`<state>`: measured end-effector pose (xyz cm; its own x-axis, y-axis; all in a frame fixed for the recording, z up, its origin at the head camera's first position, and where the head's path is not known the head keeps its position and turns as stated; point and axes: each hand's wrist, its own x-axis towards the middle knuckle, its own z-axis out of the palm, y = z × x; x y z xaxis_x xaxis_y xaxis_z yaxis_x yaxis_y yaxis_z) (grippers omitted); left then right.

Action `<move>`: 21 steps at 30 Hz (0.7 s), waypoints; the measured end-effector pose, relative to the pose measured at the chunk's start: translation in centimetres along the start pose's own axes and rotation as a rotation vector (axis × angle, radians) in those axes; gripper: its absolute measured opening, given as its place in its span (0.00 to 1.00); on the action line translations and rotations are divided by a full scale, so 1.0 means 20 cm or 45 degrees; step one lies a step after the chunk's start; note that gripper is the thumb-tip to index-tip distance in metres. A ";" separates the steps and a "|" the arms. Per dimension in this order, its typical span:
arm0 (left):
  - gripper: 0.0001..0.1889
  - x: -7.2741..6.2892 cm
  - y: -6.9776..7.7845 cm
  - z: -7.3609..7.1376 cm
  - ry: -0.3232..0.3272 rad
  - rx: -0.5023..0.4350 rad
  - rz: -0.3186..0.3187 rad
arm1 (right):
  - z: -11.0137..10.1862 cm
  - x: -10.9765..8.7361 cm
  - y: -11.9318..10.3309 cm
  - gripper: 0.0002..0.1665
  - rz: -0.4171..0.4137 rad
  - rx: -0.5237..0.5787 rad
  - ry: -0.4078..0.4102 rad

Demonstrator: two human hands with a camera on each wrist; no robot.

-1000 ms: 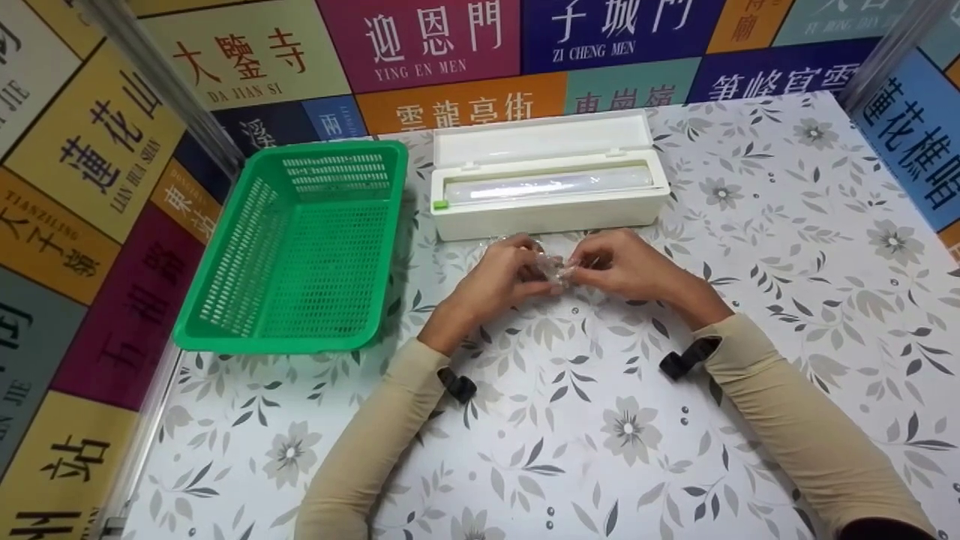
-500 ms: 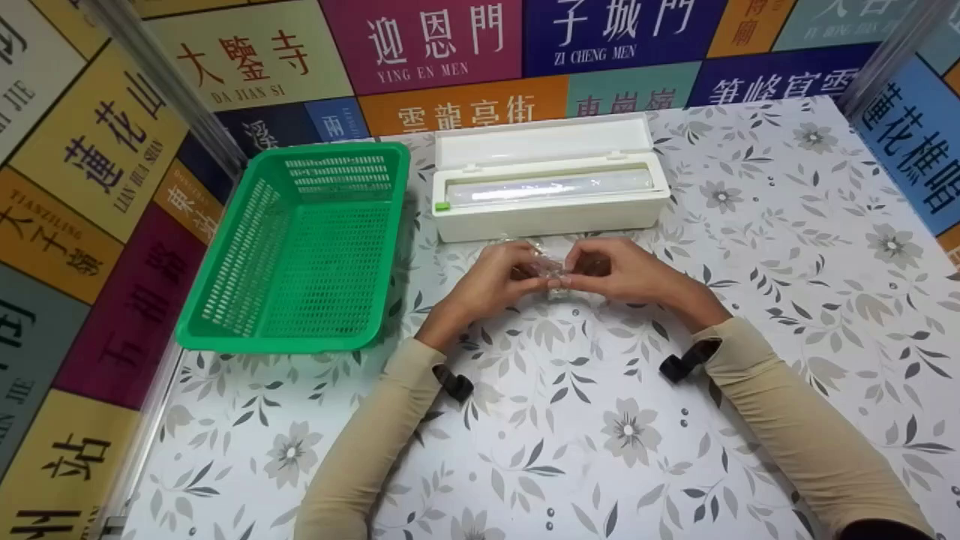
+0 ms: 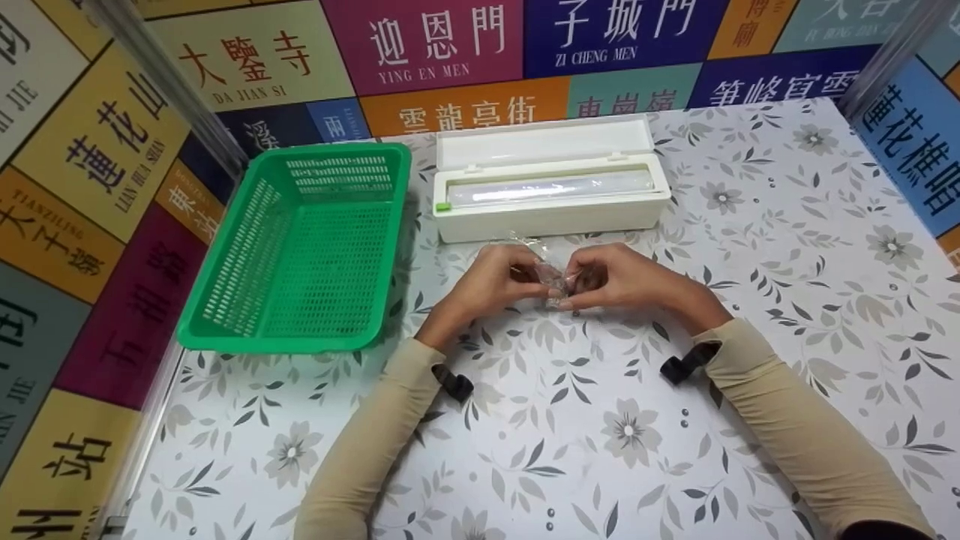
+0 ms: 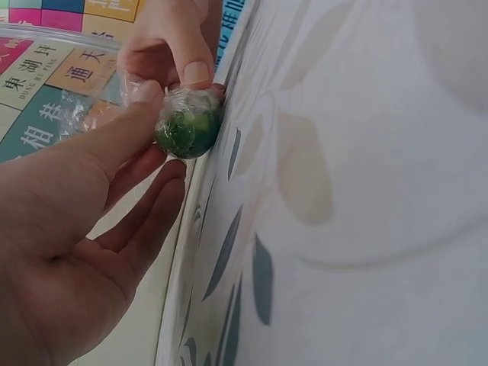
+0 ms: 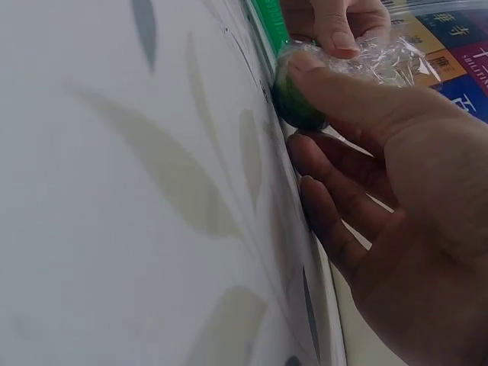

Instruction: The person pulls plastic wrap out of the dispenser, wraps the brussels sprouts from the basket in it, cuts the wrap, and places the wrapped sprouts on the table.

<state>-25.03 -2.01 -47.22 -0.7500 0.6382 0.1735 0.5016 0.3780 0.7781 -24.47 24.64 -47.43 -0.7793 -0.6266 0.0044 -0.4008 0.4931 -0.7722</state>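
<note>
A small round green thing [image 4: 191, 133], like a lime, sits wrapped in clear cling film [image 5: 381, 59]. Both hands hold it just above or against the patterned table; the head view mostly hides it behind fingers. My left hand [image 3: 491, 281] pinches the film and its wrapped side between thumb and fingers. From the other side my right hand [image 3: 634, 281] grips it, its thumb on the film in the right wrist view and the lower fingers curled beneath. Loose crumpled film sticks up beyond the fingers.
Behind the hands stands a white cling film dispenser box [image 3: 555, 219], its lid [image 3: 544, 142] raised, with a film roll [image 3: 551, 187] inside and a green slider [image 3: 442, 206] at its left. A green perforated basket [image 3: 281, 345] stands to the left. Lettered walls border the table.
My right thumb has moved slightly down and toward me, and its fingers have spread a little around the wrapped thing. My left hand has come slightly nearer to me. Box and basket stay put.
</note>
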 end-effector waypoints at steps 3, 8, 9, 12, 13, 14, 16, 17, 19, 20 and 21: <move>0.10 0.00 0.00 0.00 -0.014 -0.085 -0.031 | 0.00 -0.01 0.00 0.13 0.016 0.041 -0.028; 0.09 -0.01 -0.01 -0.01 -0.012 -0.181 -0.105 | -0.01 -0.01 -0.01 0.13 0.060 0.091 -0.045; 0.08 -0.02 -0.01 -0.01 -0.006 -0.180 -0.110 | 0.00 -0.01 -0.01 0.13 0.062 0.101 -0.049; 0.07 -0.01 -0.01 -0.01 0.015 -0.145 -0.090 | 0.00 -0.01 -0.02 0.13 0.059 0.107 -0.050; 0.08 -0.01 -0.01 -0.01 0.021 -0.131 -0.079 | 0.00 -0.01 -0.01 0.13 0.057 0.108 -0.049; 0.08 -0.01 0.00 0.00 0.028 -0.112 -0.070 | 0.00 -0.01 -0.02 0.12 0.055 0.105 -0.047; 0.08 0.00 -0.01 0.00 0.039 -0.101 -0.059 | 0.00 -0.01 -0.02 0.11 0.053 0.088 -0.035; 0.08 0.00 -0.01 0.00 0.041 -0.109 -0.061 | 0.00 -0.01 -0.01 0.11 0.056 0.086 -0.028; 0.08 0.00 -0.01 0.00 0.043 -0.151 -0.077 | 0.00 -0.01 -0.02 0.11 0.070 0.085 -0.017; 0.09 -0.01 -0.02 0.00 0.045 -0.177 -0.089 | 0.01 -0.01 -0.02 0.11 0.076 0.084 -0.014; 0.09 -0.01 -0.02 0.00 0.045 -0.209 -0.101 | 0.01 -0.01 -0.01 0.11 0.082 0.086 -0.013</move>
<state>-25.19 -2.34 -47.53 -0.8007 0.5856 0.1263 0.3653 0.3102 0.8777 -24.19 24.51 -47.28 -0.7974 -0.6011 -0.0526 -0.3165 0.4909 -0.8117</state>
